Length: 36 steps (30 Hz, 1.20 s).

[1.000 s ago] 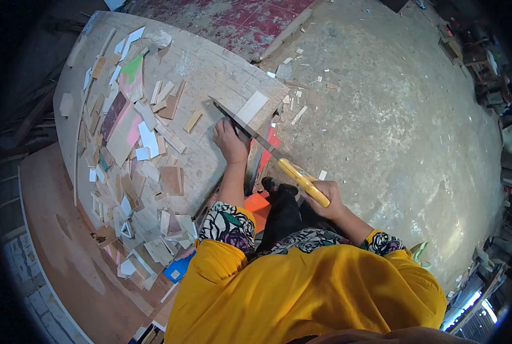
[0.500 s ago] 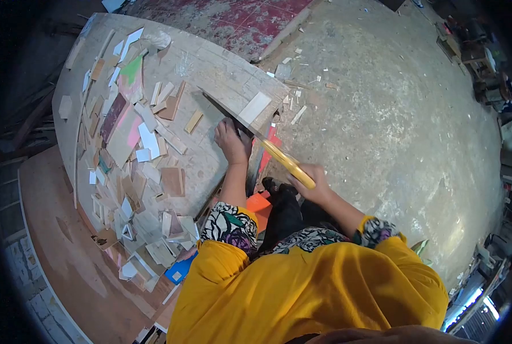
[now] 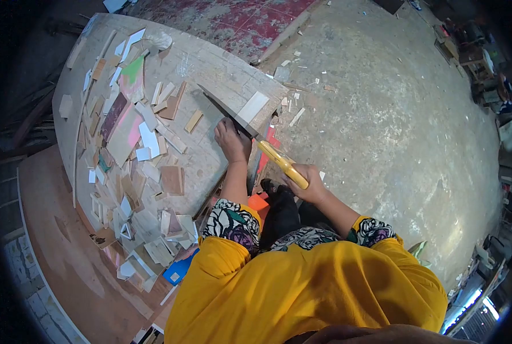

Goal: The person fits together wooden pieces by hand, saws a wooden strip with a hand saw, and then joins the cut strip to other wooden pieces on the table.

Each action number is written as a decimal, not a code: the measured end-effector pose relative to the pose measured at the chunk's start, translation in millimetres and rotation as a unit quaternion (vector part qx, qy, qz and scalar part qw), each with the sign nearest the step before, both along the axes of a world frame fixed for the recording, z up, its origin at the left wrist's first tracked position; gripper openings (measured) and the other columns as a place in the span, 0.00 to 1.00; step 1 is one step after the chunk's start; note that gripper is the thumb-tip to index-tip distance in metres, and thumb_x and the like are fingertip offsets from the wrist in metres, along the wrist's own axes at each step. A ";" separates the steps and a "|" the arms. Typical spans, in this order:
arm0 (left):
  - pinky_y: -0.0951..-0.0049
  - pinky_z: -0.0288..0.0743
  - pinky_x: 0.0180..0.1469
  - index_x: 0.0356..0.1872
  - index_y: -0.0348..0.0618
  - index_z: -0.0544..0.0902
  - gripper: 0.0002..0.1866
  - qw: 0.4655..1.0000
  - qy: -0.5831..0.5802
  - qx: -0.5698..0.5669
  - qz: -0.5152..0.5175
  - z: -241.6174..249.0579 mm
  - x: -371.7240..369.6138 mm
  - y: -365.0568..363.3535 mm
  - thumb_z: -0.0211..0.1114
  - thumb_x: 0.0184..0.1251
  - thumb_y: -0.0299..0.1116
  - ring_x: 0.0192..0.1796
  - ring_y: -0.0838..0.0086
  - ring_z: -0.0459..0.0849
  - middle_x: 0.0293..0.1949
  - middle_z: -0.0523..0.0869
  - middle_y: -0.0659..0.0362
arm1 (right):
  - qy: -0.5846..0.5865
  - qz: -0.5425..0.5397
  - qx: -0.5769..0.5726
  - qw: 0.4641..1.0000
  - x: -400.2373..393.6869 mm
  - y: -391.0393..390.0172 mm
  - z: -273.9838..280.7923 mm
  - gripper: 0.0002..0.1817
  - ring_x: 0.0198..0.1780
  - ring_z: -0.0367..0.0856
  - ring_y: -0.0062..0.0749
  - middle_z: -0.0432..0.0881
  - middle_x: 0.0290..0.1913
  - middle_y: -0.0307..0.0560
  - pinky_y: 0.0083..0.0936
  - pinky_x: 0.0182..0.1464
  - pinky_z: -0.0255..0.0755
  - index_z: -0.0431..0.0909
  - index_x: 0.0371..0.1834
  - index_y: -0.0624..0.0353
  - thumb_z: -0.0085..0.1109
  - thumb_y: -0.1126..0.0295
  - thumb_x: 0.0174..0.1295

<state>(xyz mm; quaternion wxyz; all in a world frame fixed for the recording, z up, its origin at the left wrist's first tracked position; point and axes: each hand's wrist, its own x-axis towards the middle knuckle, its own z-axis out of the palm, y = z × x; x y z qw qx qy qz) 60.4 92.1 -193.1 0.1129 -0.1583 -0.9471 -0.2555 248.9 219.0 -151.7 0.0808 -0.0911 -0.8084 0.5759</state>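
Note:
My right hand (image 3: 304, 180) is closed round the yellow handle of a hand saw (image 3: 279, 156). The saw's dark blade slants up and left over the table's front corner. My left hand (image 3: 232, 139) presses down beside the blade at the table edge, on a dark piece that its fingers and the saw largely hide; I cannot make out its shape. A pale rectangular wood block (image 3: 252, 108) lies just beyond the blade. Left of it, a small tan wood strip (image 3: 194, 121) rests on the table (image 3: 210, 74).
Many wood offcuts (image 3: 118, 132) are heaped over the left of the table. A blue piece (image 3: 181, 268) lies at the near edge. Small scraps litter the concrete floor (image 3: 382, 126) to the right. Something red (image 3: 267, 150) shows beside the table corner.
My right hand has moved slightly left and down with the saw handle, now less blurred. My left hand has hardly moved.

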 end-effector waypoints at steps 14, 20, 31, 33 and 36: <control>0.55 0.62 0.55 0.43 0.37 0.76 0.19 1.000 0.012 -0.005 -0.012 -2.2 -2.9 -2.3 0.57 0.47 0.29 0.54 0.56 0.69 0.47 0.74 0.52 | -0.011 -0.004 0.003 1.000 -12.1 4.7 3.2 0.08 0.24 0.76 0.51 0.75 0.22 0.55 0.33 0.26 0.69 0.76 0.29 0.59 0.62 0.66 0.52; 0.56 0.61 0.56 0.44 0.37 0.77 0.20 1.000 -0.023 -0.006 -0.007 -2.4 -2.3 -2.5 0.56 0.45 0.28 0.54 0.55 0.69 0.47 0.73 0.52 | -0.013 -0.004 -0.020 1.000 -3.2 5.0 1.6 0.06 0.24 0.75 0.51 0.75 0.22 0.54 0.32 0.26 0.69 0.76 0.28 0.59 0.61 0.69 0.52; 0.55 0.62 0.55 0.43 0.36 0.77 0.20 0.999 0.032 0.000 -0.020 1.9 -1.7 -0.7 0.58 0.42 0.26 0.53 0.54 0.70 0.46 0.74 0.50 | -0.046 0.015 -0.038 0.998 12.9 17.8 14.5 0.08 0.23 0.75 0.51 0.74 0.22 0.55 0.34 0.27 0.68 0.75 0.26 0.60 0.61 0.66 0.53; 0.55 0.62 0.55 0.43 0.36 0.77 0.21 1.000 0.008 -0.012 -0.011 2.9 -2.1 -0.2 0.59 0.42 0.27 0.52 0.54 0.70 0.46 0.74 0.51 | -0.010 0.000 0.035 0.999 -8.9 9.7 13.2 0.08 0.24 0.75 0.52 0.74 0.22 0.56 0.35 0.27 0.68 0.76 0.27 0.60 0.61 0.66 0.53; 0.55 0.62 0.55 0.43 0.36 0.77 0.21 1.000 -0.015 -0.009 -0.006 0.2 -4.3 -0.5 0.60 0.42 0.27 0.52 0.54 0.70 0.46 0.74 0.51 | -0.030 0.010 -0.003 0.999 -41.0 5.4 -1.7 0.08 0.24 0.75 0.52 0.75 0.22 0.56 0.34 0.27 0.68 0.76 0.27 0.60 0.60 0.66 0.53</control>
